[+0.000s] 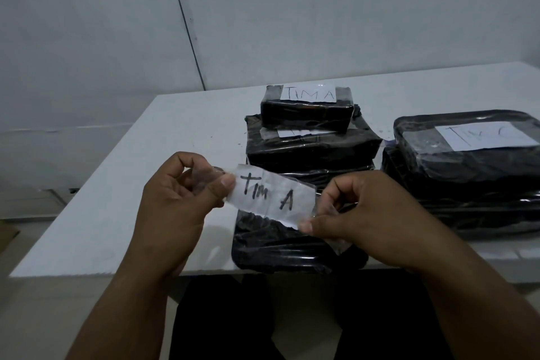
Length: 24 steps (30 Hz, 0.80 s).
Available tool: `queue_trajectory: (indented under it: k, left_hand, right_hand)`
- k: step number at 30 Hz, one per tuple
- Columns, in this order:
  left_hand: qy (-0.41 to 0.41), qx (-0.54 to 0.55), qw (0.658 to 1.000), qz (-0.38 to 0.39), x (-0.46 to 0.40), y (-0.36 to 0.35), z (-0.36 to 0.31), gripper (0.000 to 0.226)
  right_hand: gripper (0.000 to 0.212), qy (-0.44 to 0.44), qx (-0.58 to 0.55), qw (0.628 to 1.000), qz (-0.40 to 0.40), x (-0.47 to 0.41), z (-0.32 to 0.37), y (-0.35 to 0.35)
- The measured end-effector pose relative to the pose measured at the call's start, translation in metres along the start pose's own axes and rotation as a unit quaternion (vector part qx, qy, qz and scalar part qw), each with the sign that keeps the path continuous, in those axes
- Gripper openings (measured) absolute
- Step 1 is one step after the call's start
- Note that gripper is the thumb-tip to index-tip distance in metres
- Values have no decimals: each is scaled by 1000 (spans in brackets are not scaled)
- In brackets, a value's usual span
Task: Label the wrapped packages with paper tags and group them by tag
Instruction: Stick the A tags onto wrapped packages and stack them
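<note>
In the head view, the left hand point(178, 199) and the right hand point(362, 213) pinch the two ends of a white paper tag with clear tape point(271, 196) that says "TIM A", in the middle of the frame. It is held above a black plastic-wrapped package point(280, 245) at the near edge of the white table point(117, 202). Behind it stands a stack of black packages tagged "TIM A" point(309, 131). At the right edge sits another black stack with a white tag point(467, 172).
</note>
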<state>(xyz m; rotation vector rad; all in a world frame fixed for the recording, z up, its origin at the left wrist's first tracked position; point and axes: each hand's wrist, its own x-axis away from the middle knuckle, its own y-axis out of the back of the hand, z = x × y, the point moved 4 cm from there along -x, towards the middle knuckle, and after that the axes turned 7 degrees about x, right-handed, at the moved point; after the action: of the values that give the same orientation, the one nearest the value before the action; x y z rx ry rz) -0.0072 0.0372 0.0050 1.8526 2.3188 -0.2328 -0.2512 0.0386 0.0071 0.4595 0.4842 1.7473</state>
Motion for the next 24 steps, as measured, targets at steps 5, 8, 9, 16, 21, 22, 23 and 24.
queue_trajectory:
  k: [5, 8, 9, 16, 21, 22, 23, 24]
  left_hand:
    - [-3, 17, 1000, 6, -3, 2, -1, 32]
    - [-5, 21, 1000, 10, -5, 3, 1, 28]
    - [-6, 23, 1000, 10, -5, 3, 1, 28]
    - [-11, 33, 999, 3, -4, 2, 1, 26]
    - [-13, 32, 999, -7, -6, 6, 0, 36]
    - [-15, 36, 999, -7, -7, 8, 0, 34]
    - [-18, 36, 999, -7, -9, 11, 0, 30]
    - [-19, 33, 999, -7, -9, 12, -1, 28]
  right_hand:
    - [34, -22, -31, 999, -14, -2, 0, 1]
    - [35, -32, -34, 999, -13, -2, -1, 1]
    - [36, -33, -36, 999, -14, -2, -1, 1]
    - [35, -37, -45, 998, -20, -3, -3, 0]
    - [40, -32, -57, 997, -42, -5, -4, 1]
    - [42, -30, -63, 997, -46, -5, -4, 1]
    - [44, -27, -69, 996, -47, -6, -4, 1]
    - [43, -21, -75, 996, -41, -6, -4, 1]
